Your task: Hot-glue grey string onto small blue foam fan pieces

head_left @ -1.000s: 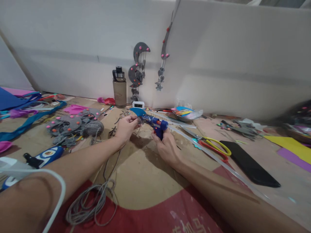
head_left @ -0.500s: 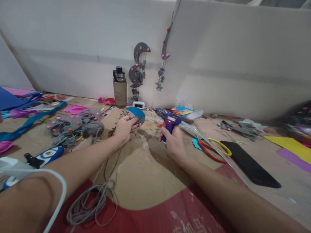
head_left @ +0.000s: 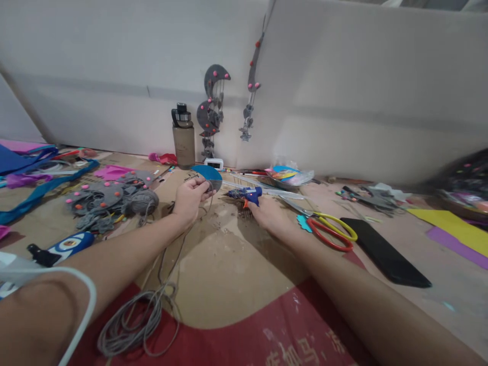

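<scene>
My left hand (head_left: 191, 195) pinches a round blue felt piece (head_left: 209, 176) with a grey cord trailing from it down to a loose coil (head_left: 137, 325) near me. My right hand (head_left: 267, 212) rests on the cardboard floor, fingers wrapped on the handle of a blue hot glue gun (head_left: 244, 193) that lies low on the surface, its red light on and nozzle pointing left towards the felt piece. A small gap separates the nozzle and the felt.
Red and yellow scissors (head_left: 331, 231) and a black phone (head_left: 383, 250) lie to the right. A brown bottle (head_left: 183, 141) and a small white clock (head_left: 213, 163) stand by the white wall. Grey felt shapes and yarn (head_left: 114, 200) lie left, a blue-white tool (head_left: 64, 244) nearer.
My right hand has pulled the glue gun away from the felt piece, swung it right, then lowered it onto the floor. My left hand keeps hold of the blue felt piece.
</scene>
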`<state>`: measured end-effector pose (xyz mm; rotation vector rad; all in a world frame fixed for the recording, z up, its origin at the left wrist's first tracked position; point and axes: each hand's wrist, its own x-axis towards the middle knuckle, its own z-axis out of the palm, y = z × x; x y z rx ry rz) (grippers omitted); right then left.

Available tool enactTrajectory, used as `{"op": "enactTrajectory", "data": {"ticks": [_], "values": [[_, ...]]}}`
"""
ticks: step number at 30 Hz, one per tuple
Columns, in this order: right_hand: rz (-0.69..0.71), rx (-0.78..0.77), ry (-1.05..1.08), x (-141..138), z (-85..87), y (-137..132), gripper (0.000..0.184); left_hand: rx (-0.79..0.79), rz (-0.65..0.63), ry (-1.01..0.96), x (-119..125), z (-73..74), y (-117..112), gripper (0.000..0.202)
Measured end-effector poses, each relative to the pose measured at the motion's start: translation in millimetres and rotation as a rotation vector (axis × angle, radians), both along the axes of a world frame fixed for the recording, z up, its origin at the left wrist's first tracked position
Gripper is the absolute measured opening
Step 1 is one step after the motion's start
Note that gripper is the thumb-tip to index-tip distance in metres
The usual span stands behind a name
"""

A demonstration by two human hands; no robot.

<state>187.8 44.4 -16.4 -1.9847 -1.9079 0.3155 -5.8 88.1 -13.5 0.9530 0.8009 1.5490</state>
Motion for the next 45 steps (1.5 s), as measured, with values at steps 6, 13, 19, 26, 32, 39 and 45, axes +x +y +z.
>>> {"op": "enactTrajectory", "data": {"ticks": [6, 13, 19, 26, 32, 39, 45], "values": [[-0.094, 0.098, -0.163, 3.7, 1.0, -3.6, 0.044, 0.03, 0.02, -0.002, -1.8, -1.1, 4.2, 0.018], [0.131, 0.457, 0.404, -23.1, 12.1, -17.4, 0.013, 0.11, 0.024, 0.198, -0.2, 5.8, -3.8, 0.017], [0.202, 0.291, 1.224, -74.2, 9.5, -8.9, 0.04, 0.414, 0.136, 0.592, -1.1, 30.4, -27.6, 0.007], [0.119, 0.152, 1.286, -76.3, 15.6, -18.6, 0.03, 0.355, 0.072, 0.548, 1.4, 25.7, -24.8, 0.01], [0.138, 0.342, 1.055, -55.8, 11.1, -11.3, 0.014, 0.131, -0.146, 0.254, 6.5, 15.0, -18.3, 0.018], [0.081, 0.435, 0.948, -53.1, 6.1, -7.1, 0.016, 0.073, -0.165, 0.191, 7.4, 13.5, -18.6, 0.017], [0.077, 0.503, 0.857, -47.9, 4.7, -5.0, 0.016, 0.01, -0.17, 0.139, 10.2, 18.3, -23.8, 0.012]]}}
